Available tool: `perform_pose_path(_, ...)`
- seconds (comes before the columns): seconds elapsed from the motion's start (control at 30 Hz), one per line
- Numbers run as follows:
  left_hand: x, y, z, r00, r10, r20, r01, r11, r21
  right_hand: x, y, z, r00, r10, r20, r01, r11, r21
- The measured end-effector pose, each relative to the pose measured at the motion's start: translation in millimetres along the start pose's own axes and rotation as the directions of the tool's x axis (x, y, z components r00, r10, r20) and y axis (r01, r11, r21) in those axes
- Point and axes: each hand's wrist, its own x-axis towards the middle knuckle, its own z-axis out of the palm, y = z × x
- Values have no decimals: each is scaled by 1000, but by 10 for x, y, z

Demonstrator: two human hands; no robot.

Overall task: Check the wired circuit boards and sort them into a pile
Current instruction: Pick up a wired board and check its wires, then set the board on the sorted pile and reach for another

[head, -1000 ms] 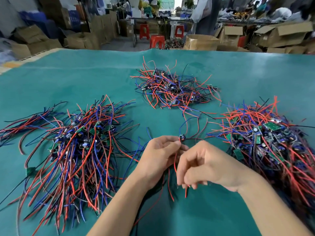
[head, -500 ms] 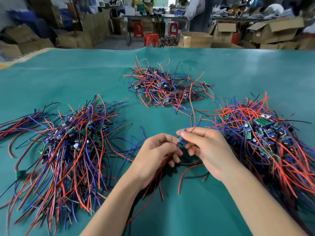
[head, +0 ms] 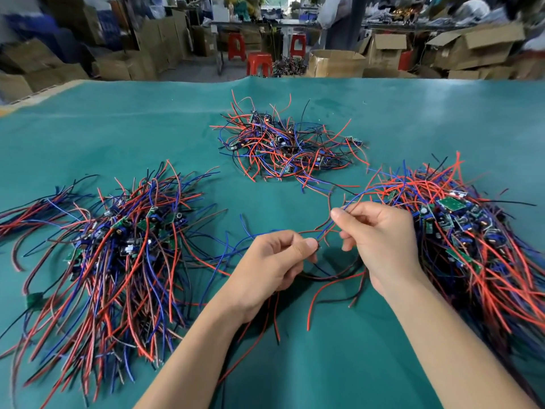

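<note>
Teal matting covers the surface [head: 413,119], and on it lie three separate heaps of wired circuit boards. Toward the left edge lies a heap [head: 118,246] whose red, blue and black leads run roughly one way, which reads as the sorted pile and is already large. Toward the right edge, just beside the right hand [head: 380,246], a dense tangle [head: 477,231] shows green boards among its wires and looks like the supply not yet checked; it is about as big as the left heap, so by my reckoning the job stands somewhere near the middle, with much left. A smaller, looser heap [head: 283,146] sits toward the far edge at the centre, well apart from both hands; whether it holds rejects or a second class I cannot tell. Near the front edge, between the two big heaps, the left hand [head: 274,267] has fingers curled and thumb pinched onto the board in hand [head: 316,247], of which only a dark speck shows at the fingertips. The right hand pinches that unit's blue and red leads [head: 330,228] between thumb and forefinger, drawing them up and away. This piece seems to be under inspection and not yet laid on any heap.
</note>
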Motion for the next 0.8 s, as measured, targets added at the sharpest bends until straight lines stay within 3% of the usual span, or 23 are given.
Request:
perform_pose_path(0.13,0,-1,-15,1000,5,27,-4,1000,-24,21,-48,-28,987,-117,-107,108,991,-85)
perform_pose_path(0.33,-21,-9,-21,995,11,95,-12,1000,11,93,-154,-219,936,-167,-309,165,986,-33)
perform_pose_path(0.4,-25,-9,-29,995,0,104,0,1000,5,66,-210,-214,930,-102,-354,160,978,137)
perform_pose_path(0.5,-25,5,-30,996,-12,84,16,999,-48,46,-351,-258,910,73,-408,150,860,488)
perform_pose_path(0.57,-2,7,-40,1000,-9,-6,8,990,-137,55,-399,-282,899,90,-429,170,830,531)
perform_pose_path(0.63,19,1,-48,995,-9,-96,-10,979,-203,10,-373,-190,937,80,-341,86,892,444)
perform_pose_path(0.7,27,-13,-38,992,-9,-123,-22,969,-246,-94,-282,-8,994,92,-61,-75,969,234)
perform_pose_path(0.77,25,-30,-25,994,-1,-113,-28,967,-255,-231,-200,179,962,110,251,-112,994,-6)
perform_pose_path(0.8,26,-36,-25,994,10,-104,-35,971,-237,-279,-153,230,941,87,328,-60,994,-90)
